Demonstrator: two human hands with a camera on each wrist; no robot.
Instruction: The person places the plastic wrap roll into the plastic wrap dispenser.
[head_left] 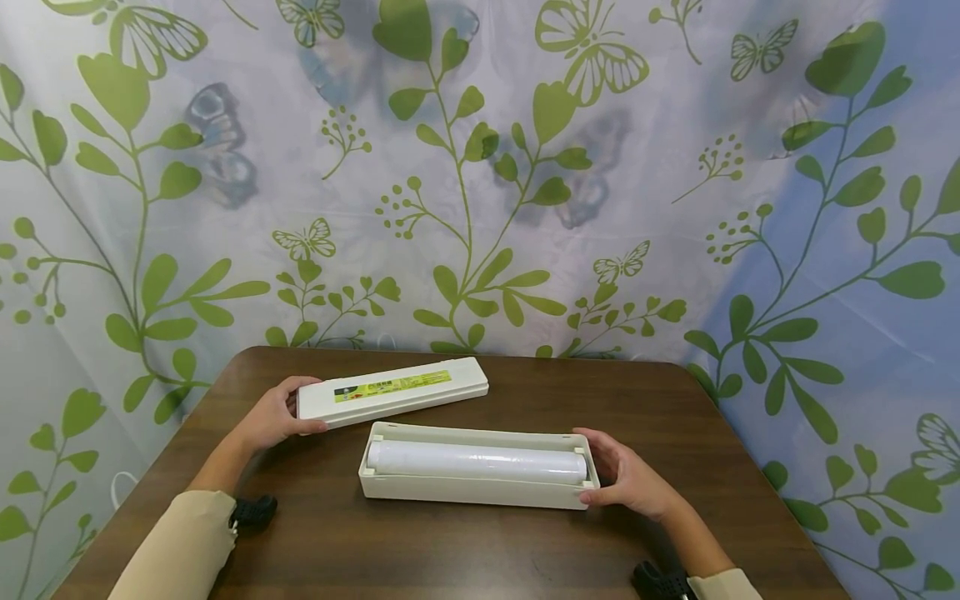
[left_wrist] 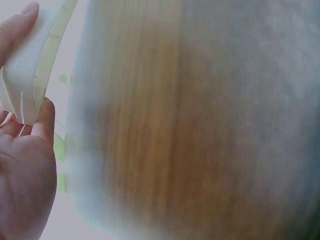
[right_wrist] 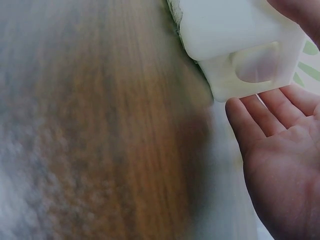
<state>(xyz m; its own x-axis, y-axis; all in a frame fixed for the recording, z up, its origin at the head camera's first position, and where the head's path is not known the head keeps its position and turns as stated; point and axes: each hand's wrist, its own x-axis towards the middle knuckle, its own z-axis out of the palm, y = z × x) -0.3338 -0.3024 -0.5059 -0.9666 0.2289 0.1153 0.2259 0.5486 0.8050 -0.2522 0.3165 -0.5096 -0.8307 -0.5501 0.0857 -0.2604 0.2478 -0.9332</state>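
A long white lid [head_left: 315,407] with a yellow-green label [head_left: 392,386] lies slanted at the back left. My left hand [head_left: 272,419] holds its left end, thumb at the near edge and fingers around the far side. In front of it stands an open white box [head_left: 472,492] holding a white roll of plastic wrap [head_left: 476,462]. At the box's right end, my right hand [head_left: 636,482] grips it between thumb and fingers. The right wrist view shows the end wall [right_wrist: 225,30] with a cutout, the fingers [right_wrist: 245,117] against its far edge.
Everything rests on a brown wooden table [head_left: 465,550] with rounded back corners. Behind it hangs a curtain [head_left: 480,167] printed with green leaves and butterflies. Black straps with small devices [head_left: 253,512] sit on both wrists, by beige sleeves [head_left: 180,546].
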